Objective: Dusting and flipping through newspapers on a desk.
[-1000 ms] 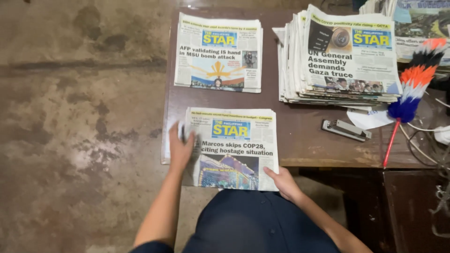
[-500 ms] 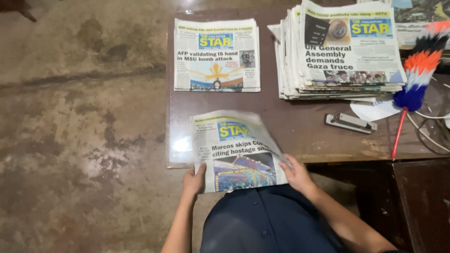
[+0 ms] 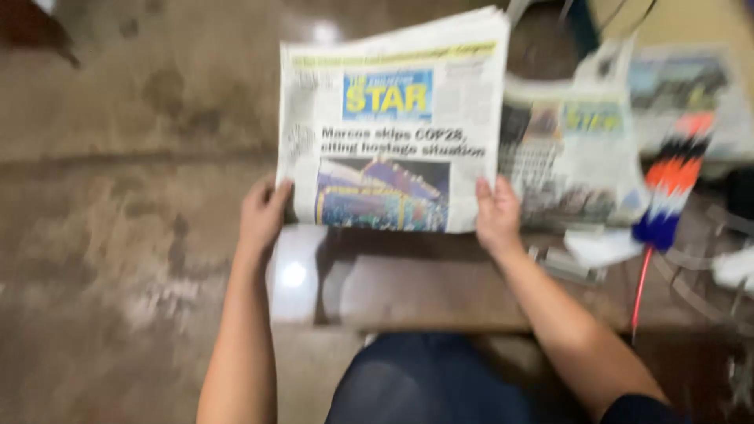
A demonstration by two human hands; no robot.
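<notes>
Matt printed paper newspaper (image 3: pixel 390 126); glossy, reflective dark wood table (image 3: pixel 408 290) at 6 o'clock; rough stained concrete floor (image 3: pixel 118 196) at 9 o'clock.

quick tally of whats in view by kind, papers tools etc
folded newspaper held up in left hand and right hand: 1
stack of newspapers on the table: 1
feather duster, orange, white and blue: 1
stapler, blurred: 1
total: 4
</notes>
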